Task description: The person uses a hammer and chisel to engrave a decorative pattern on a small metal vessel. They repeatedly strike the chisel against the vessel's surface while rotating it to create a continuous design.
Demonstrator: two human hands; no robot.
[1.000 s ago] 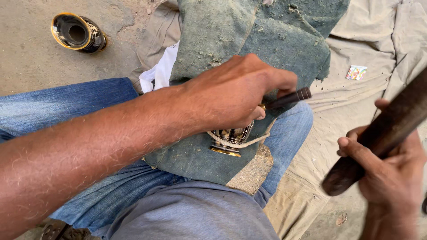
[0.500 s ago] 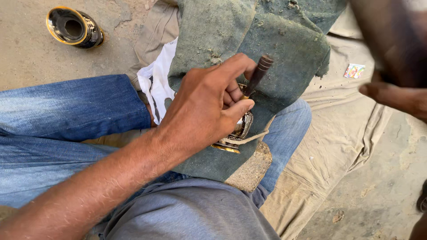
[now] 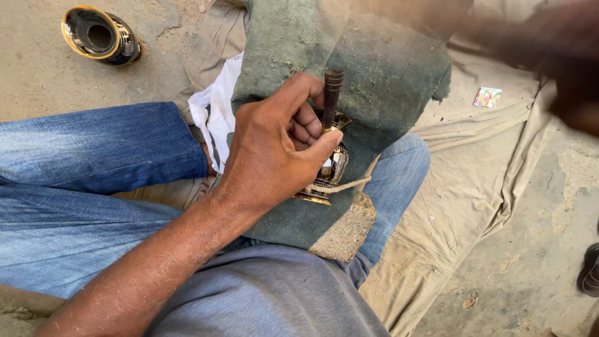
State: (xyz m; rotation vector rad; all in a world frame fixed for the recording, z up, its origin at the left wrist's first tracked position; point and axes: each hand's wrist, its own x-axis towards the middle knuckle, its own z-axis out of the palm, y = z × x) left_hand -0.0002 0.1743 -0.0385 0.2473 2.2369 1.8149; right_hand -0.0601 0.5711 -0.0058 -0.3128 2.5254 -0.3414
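My left hand [image 3: 274, 156] grips a thin dark punch [image 3: 332, 93] and stands it nearly upright, tip down on a small engraved brass piece [image 3: 331, 178]. The brass piece rests on a green felt cloth [image 3: 387, 81] draped over my lap and is partly hidden by my fingers. At the top right my right hand [image 3: 561, 68] is a motion blur, raised well above the punch. A brown smear beside it is the wooden club [image 3: 412, 15] it holds.
A black and gold metal vessel [image 3: 100, 36] lies on its side on the dirt at the top left. A beige sheet [image 3: 474, 175] covers the ground to the right, with a small colourful wrapper [image 3: 487, 97] on it. A stone block [image 3: 346, 231] sits under the felt.
My left hand has turned the punch from lying flat to nearly upright on the brass piece. My right hand has swung the club up from the lower right to the top right.
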